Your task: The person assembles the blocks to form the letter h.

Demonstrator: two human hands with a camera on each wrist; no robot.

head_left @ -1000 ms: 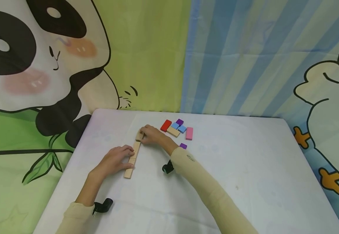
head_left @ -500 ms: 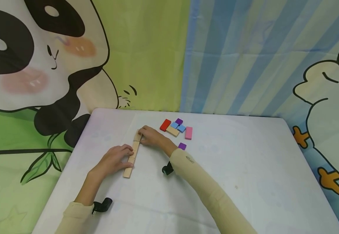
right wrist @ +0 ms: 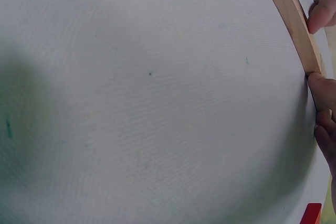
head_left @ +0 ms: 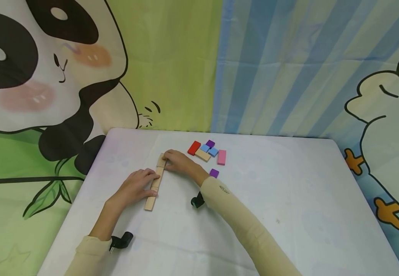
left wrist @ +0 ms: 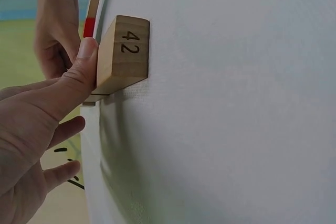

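A straight row of plain wooden blocks (head_left: 150,202) runs across the left part of the white table; the near end block bears the number 42 in the left wrist view. My left hand (head_left: 135,188) lies along the row's left side, its thumb and fingertips touching the blocks, other fingers spread loosely. At the far end, my right hand (head_left: 179,161) pinches the last wooden block (head_left: 161,160) between thumb and fingers. That block lies in line with the others. In the right wrist view, the right fingers partly hide the row's end.
Right of the row's far end lie a red block (head_left: 194,148), two blue blocks (head_left: 213,152), a wooden block (head_left: 203,155), a purple block (head_left: 210,143) and a pink block (head_left: 221,157). Another purple block (head_left: 214,173) lies nearer, beside the right forearm. A printed curtain (head_left: 172,76) hangs behind the table.
The far block, slightly askew a second ago, has come into line with the row under my right hand. My left hand has barely shifted.
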